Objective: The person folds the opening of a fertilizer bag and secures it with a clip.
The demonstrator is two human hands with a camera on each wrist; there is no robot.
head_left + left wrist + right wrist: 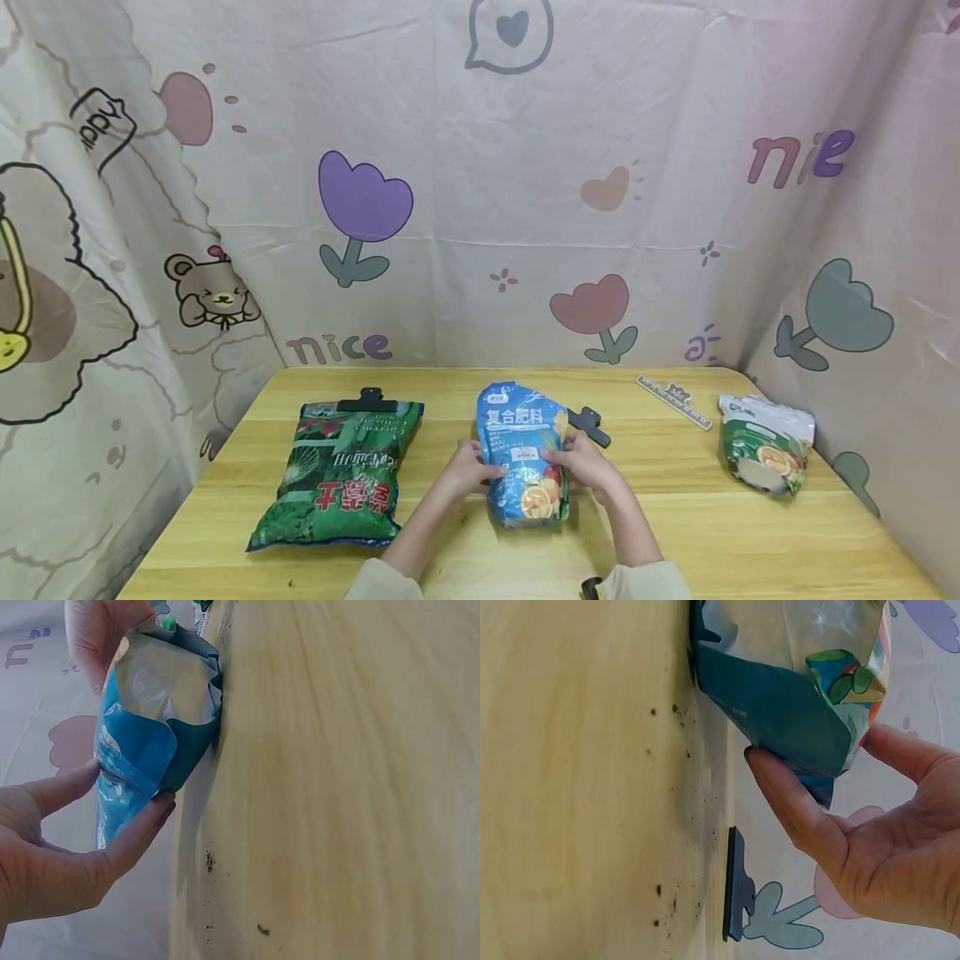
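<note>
A blue fertilizer bag (517, 492) with fruit pictures stands between both hands at the middle of the table. My left hand (467, 471) grips its left side, thumb on the front and fingers behind. On the opposite side my right hand (588, 465) holds it the same way. Both wrist views show the bag's base, with a clear window on the blue bag (135, 750); the left hand (67, 855) and the right hand (870, 832) pinch its edges. Behind the bag, partly hidden, lies a black clip (590, 427).
A green soil bag (337, 475) with a black clip (367, 401) on its top edge lies to the left. A white-and-green pouch (765, 450) sits at right, near a white ruler (675, 402). Dark crumbs (658, 889) dot the wooden table (712, 533).
</note>
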